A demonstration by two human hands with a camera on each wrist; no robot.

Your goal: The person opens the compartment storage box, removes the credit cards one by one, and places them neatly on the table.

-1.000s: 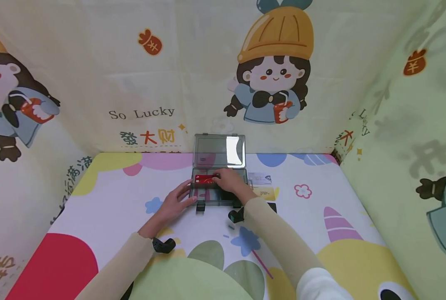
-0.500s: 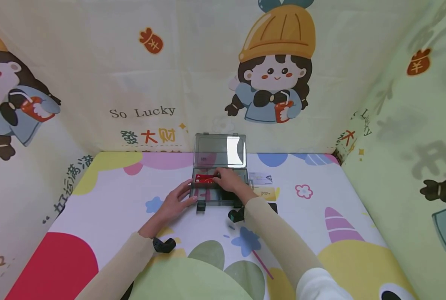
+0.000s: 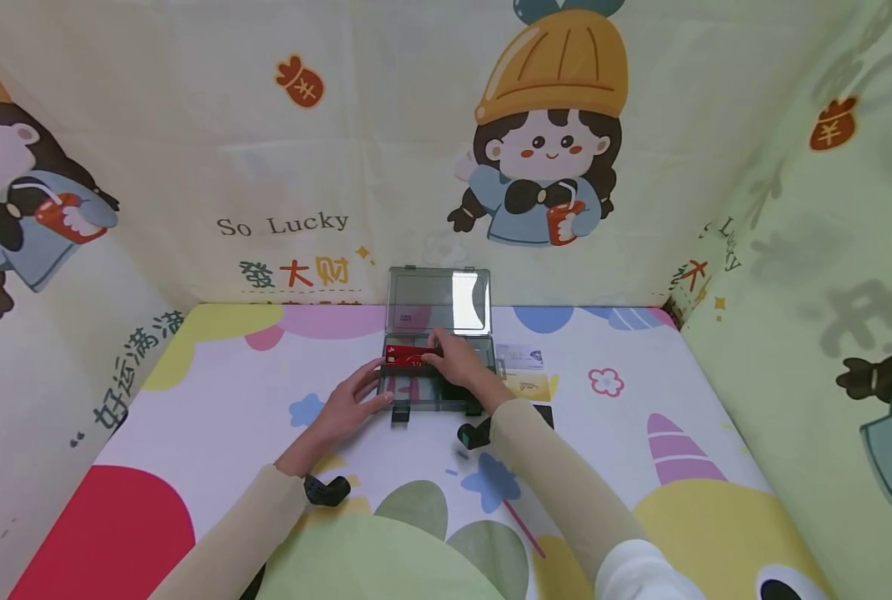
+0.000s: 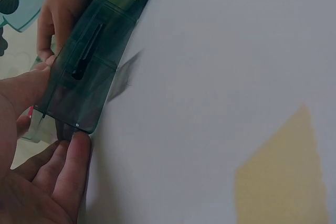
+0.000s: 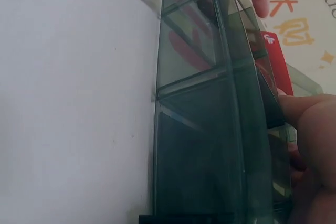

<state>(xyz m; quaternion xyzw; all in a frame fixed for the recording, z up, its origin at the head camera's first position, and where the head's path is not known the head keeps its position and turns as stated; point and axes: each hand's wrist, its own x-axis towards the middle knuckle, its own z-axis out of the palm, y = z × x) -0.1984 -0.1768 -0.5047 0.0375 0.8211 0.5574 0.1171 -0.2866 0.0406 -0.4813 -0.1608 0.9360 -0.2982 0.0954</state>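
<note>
A clear grey plastic compartment box (image 3: 419, 298) stands at the table's back edge with its lid raised. My left hand (image 3: 344, 412) holds the box's left end, the thumb at the front and the fingers at the side. In the left wrist view the fingers (image 4: 76, 156) touch a corner of the box (image 4: 94, 98). My right hand (image 3: 463, 367) reaches over the box and pinches the right end of a red card (image 3: 403, 356). That card (image 5: 280, 59) sticks up above the box wall in the right wrist view. Fingers hide its right end.
Right of the box lie a pale card (image 3: 521, 357) and a gold card (image 3: 530, 386). A dark flat piece (image 3: 546, 415) shows partly beyond the right sleeve. Two black latches, one being the left latch (image 3: 401, 412), hang at the box's front. A printed cloth wall rises behind.
The red card has shifted slightly left and up in the right hand and now looks tilted. The left hand keeps its place on the box.
</note>
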